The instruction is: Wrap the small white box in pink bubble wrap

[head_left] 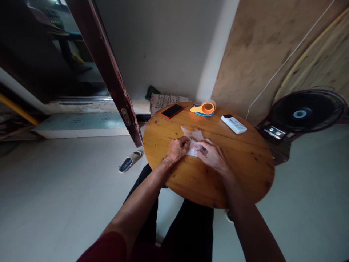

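Observation:
A thin, whitish plastic bag (192, 150) with a reddish print lies crumpled near the middle of the round wooden table (245, 171). Its pinkish upper part (195, 134) spreads out beyond my fingers. My left hand (177, 148) is closed on the bag's left side, fingers curled in a pinch. From the right, my right hand (212, 153) bends over the bag, its thumb and fingers gripping the right edge. Whether anything is inside the bag, I cannot tell.
Along the table's far side are a red-edged phone (172, 111), an orange tape dispenser (205, 108) and a white box-shaped device (233, 124). A black fan (300, 113) stands at the right. A slipper (130, 162) lies on the floor left, near a door edge (120, 91).

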{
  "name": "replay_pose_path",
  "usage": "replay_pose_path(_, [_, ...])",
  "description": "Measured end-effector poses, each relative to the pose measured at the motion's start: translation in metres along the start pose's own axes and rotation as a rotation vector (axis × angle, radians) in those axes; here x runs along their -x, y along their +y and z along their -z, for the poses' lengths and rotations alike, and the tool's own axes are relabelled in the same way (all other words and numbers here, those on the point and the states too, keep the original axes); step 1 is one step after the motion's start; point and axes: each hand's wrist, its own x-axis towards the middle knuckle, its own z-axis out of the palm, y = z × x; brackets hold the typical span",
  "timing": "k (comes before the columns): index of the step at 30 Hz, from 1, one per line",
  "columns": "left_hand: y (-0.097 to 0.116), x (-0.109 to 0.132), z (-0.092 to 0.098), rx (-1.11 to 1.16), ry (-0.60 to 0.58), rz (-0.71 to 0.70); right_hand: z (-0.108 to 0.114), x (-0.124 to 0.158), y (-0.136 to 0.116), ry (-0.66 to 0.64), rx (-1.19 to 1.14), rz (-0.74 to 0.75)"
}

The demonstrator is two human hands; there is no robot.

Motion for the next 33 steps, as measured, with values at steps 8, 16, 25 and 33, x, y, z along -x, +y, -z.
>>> replay_pose_path(8, [-0.0046, -0.0007, -0.0026, 0.147, 0.065, 0.007, 0.0, 0.0007, -0.001, -0.005, -0.002, 0.009])
replay_pose_path(16, [-0.0091, -0.0024, -0.0046, 0.212, 0.111, 0.041, -0.0012, -0.0012, 0.0026, 0.0, -0.003, 0.029])
replay_pose_path(25, [-0.0049, -0.0034, 0.0018, 0.147, 0.141, 0.129, -0.0061, -0.0019, 0.0069, 0.031, 0.119, 0.065])
replay_pose_path(33, [-0.0088, -0.0061, 0.0016, 0.254, 0.159, 0.196, -0.006, -0.0019, 0.0076, 0.006, 0.073, 0.079])
